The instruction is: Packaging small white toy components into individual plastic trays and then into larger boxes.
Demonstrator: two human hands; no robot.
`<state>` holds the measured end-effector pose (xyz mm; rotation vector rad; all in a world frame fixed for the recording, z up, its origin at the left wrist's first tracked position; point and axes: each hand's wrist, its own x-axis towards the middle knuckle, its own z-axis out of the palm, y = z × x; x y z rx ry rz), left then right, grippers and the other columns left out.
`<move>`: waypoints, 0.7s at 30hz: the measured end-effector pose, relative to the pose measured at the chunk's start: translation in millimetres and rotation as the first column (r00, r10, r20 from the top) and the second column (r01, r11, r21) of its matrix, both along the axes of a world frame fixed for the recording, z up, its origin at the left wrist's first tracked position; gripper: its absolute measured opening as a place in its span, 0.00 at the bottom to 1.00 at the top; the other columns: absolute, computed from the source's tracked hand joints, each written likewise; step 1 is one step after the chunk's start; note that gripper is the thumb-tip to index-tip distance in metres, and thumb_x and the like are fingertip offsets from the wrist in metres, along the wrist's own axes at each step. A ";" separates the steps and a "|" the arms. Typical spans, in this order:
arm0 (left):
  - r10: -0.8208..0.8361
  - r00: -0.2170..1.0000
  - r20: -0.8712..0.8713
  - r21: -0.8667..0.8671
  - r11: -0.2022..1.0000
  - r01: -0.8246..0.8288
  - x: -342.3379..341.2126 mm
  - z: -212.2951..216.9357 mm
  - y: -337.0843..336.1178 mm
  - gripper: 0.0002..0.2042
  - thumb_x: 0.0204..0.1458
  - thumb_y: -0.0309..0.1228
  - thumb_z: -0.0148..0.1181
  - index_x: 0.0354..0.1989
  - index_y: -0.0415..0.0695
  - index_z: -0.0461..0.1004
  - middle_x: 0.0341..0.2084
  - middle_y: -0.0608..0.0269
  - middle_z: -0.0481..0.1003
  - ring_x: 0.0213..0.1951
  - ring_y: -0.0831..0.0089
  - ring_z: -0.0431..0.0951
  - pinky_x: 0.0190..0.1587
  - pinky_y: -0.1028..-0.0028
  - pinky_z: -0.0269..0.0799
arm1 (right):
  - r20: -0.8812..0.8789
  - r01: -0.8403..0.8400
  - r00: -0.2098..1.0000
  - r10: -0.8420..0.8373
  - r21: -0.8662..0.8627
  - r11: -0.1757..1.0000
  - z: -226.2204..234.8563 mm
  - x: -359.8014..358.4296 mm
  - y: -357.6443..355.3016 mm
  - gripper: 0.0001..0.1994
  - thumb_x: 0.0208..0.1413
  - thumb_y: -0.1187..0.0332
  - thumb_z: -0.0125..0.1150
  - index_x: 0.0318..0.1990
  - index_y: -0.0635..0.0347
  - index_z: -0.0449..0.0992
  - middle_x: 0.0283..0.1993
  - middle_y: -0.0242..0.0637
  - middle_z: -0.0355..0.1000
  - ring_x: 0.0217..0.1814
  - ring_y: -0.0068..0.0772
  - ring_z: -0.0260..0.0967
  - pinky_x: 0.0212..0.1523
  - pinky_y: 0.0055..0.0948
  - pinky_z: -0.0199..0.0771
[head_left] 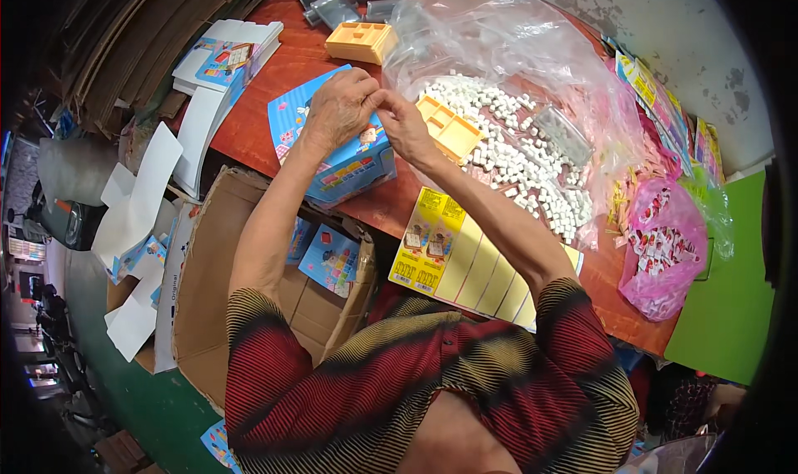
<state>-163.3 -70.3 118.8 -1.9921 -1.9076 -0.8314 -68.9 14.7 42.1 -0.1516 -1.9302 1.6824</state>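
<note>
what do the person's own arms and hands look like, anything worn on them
The left hand and right hand are ungloved. The left forearm and right forearm are bare, with no watch or bracelet visible. The left sleeve and right sleeve are short and finely striped: yellowish and black at the cuff, then a black band, then deep red.

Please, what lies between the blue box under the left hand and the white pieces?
In the head view, the right hand and the yellow divided tray lie between them.
</note>
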 end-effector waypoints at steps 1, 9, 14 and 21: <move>0.004 1.000 -0.001 -0.053 0.999 -0.004 -1.2 -1.1 1.1 0.08 0.45 0.33 0.49 0.23 0.40 0.68 0.27 0.56 0.68 0.32 0.60 0.68 0.34 0.68 0.64 | 0.036 0.059 0.998 -0.060 0.024 0.998 -3.2 1.8 -2.0 0.17 0.48 0.72 0.47 0.48 0.61 0.58 0.42 0.34 0.62 0.38 0.25 0.63 0.37 0.19 0.63; 0.004 1.000 -0.008 0.023 1.000 -0.004 -6.1 -8.3 2.2 0.08 0.44 0.32 0.50 0.21 0.41 0.67 0.21 0.59 0.67 0.28 0.62 0.67 0.31 0.68 0.63 | -0.131 -0.449 0.890 0.437 -0.414 0.792 36.8 30.9 -7.5 0.27 0.46 0.73 0.48 0.55 0.58 0.50 0.57 0.35 0.49 0.60 0.26 0.44 0.57 0.27 0.45; 0.011 0.996 -0.090 0.034 0.999 -0.008 -3.2 -10.0 3.8 0.07 0.43 0.31 0.50 0.22 0.40 0.66 0.22 0.58 0.66 0.29 0.61 0.66 0.33 0.68 0.62 | -0.040 -0.420 0.901 0.433 -0.338 0.842 37.8 33.8 -1.4 0.24 0.45 0.73 0.47 0.53 0.57 0.53 0.54 0.33 0.53 0.58 0.24 0.47 0.56 0.26 0.47; 0.002 0.986 -0.169 -0.007 1.000 -0.004 -4.2 -15.6 3.0 0.06 0.43 0.31 0.49 0.21 0.42 0.64 0.20 0.59 0.66 0.30 0.64 0.66 0.34 0.67 0.60 | 0.100 -0.345 0.886 0.452 -0.507 0.790 36.7 45.9 -3.1 0.27 0.51 0.62 0.47 0.57 0.55 0.49 0.58 0.31 0.49 0.58 0.25 0.48 0.56 0.33 0.48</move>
